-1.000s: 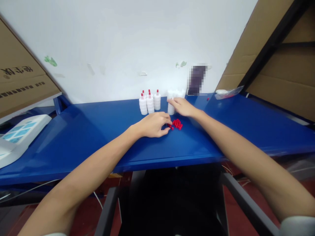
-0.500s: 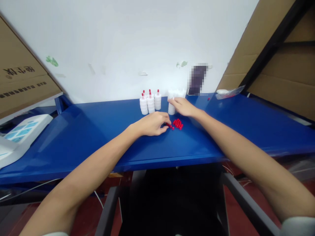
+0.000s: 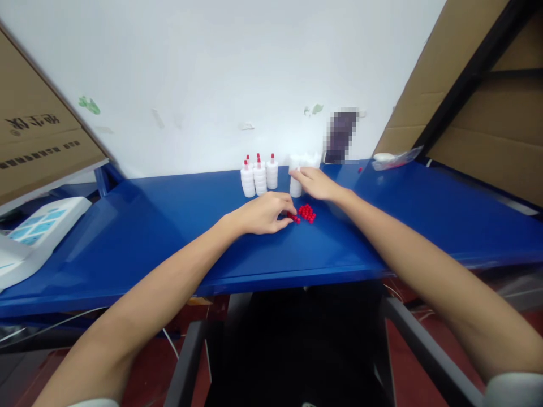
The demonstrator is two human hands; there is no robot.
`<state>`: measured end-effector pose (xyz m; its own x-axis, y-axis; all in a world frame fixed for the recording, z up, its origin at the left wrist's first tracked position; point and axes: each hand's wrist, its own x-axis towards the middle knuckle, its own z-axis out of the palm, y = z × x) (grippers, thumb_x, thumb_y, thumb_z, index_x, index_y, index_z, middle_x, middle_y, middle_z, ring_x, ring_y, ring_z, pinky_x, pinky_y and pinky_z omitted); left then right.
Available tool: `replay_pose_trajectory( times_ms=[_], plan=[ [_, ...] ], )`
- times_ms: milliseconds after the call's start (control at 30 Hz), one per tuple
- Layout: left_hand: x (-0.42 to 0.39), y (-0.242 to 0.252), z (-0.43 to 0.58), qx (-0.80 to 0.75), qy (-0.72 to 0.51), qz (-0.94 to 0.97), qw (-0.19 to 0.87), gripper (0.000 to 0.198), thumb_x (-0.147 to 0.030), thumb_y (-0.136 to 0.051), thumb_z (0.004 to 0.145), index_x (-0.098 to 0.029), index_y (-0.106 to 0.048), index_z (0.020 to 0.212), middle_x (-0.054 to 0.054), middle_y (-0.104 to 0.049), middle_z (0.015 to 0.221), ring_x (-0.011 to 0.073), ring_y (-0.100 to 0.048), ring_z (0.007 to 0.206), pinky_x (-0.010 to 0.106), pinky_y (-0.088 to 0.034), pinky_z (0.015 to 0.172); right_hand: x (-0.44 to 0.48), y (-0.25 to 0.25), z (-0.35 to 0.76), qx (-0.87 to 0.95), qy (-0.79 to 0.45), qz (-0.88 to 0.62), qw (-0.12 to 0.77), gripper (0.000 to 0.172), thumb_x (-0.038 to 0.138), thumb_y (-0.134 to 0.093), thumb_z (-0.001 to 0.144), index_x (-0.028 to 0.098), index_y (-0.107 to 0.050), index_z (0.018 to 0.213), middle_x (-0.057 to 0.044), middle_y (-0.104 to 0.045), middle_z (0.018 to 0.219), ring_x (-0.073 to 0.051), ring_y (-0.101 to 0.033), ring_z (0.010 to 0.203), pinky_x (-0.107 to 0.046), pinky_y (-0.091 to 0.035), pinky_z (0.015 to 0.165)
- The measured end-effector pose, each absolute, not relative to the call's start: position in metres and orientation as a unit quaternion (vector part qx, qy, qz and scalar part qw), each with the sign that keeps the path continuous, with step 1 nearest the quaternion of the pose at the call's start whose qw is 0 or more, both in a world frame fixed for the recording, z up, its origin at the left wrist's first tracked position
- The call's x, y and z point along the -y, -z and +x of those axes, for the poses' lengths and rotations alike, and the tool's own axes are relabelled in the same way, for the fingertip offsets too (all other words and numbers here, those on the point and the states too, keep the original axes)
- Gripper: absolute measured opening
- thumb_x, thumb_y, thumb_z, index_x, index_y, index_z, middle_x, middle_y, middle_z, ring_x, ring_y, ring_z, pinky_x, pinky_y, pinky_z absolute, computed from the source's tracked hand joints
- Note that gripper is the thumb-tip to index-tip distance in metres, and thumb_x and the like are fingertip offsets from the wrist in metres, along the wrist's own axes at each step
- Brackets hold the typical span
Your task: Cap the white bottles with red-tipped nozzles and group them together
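My left hand rests low over the blue table, its thumb and curled fingertips closed on a small red cap at the left side of the loose red caps. My right hand grips an upright white plastic bottle around its upper part, at the front of a group of white bottles. The fingers hide that bottle's top. Left of it, several white bottles with red-tipped nozzles stand together near the wall.
The blue table runs along a white wall. A dark pixelated object leans at the back. On the right lie a lone red cap and a clear plastic bag. A white device sits far left, with cardboard behind.
Almost nothing differs. My left fingertips have shifted slightly at the edge of the red caps; my right hand keeps its grip on the bottle.
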<state>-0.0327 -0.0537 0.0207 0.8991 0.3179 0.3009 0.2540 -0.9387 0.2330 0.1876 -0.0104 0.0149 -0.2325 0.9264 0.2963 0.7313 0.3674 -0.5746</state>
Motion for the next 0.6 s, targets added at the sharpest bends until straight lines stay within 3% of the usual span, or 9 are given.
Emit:
replay_pose_trajectory(
  times_ms=[133, 267, 400, 600],
  plan=[
    [0.056, -0.021, -0.033, -0.152, -0.187, 0.966, 0.087, 0.02, -0.023, -0.061, 0.093, -0.015, -0.078, 0.103, 0.011, -0.073, 0.106, 0.0212, -0.07, 0.091, 0.036, -0.056, 0.088, 0.009, -0.013, 0.188, 0.773, -0.153, -0.535, 0.305, 0.051, 0.057, -0.037, 0.103, 0.023, -0.045, 0.066, -0.003, -0.058, 0.069, -0.021, -0.055, 0.073, -0.034, -0.039, 0.074],
    [0.056, -0.022, -0.036, -0.19, -0.185, 0.964, 0.033, 0.038, -0.045, -0.062, 0.094, -0.015, -0.073, 0.115, 0.013, -0.068, 0.117, 0.0224, -0.067, 0.092, 0.035, -0.053, 0.082, 0.008, -0.013, 0.188, 0.777, -0.149, -0.53, 0.305, 0.05, 0.056, -0.038, 0.103, 0.023, -0.045, 0.067, -0.003, -0.057, 0.068, -0.019, -0.054, 0.071, -0.033, -0.039, 0.072],
    [0.048, -0.021, -0.036, -0.219, -0.123, 0.968, 0.014, 0.051, -0.063, -0.056, 0.096, -0.015, -0.069, 0.109, 0.009, -0.067, 0.102, 0.0211, -0.063, 0.083, 0.032, -0.046, 0.073, 0.009, -0.014, 0.187, 0.772, -0.154, -0.537, 0.303, 0.049, 0.055, -0.038, 0.103, 0.023, -0.046, 0.067, -0.003, -0.058, 0.067, -0.02, -0.054, 0.072, -0.033, -0.039, 0.072],
    [0.045, -0.016, -0.026, -0.192, -0.073, 0.979, -0.021, 0.058, -0.071, -0.044, 0.1, -0.017, -0.066, 0.101, 0.009, -0.067, 0.091, 0.0212, -0.062, 0.075, 0.032, -0.038, 0.064, 0.01, -0.015, 0.187, 0.77, -0.153, -0.539, 0.306, 0.05, 0.058, -0.038, 0.102, 0.023, -0.046, 0.067, -0.004, -0.061, 0.07, -0.022, -0.056, 0.075, -0.034, -0.041, 0.075]
  ],
)
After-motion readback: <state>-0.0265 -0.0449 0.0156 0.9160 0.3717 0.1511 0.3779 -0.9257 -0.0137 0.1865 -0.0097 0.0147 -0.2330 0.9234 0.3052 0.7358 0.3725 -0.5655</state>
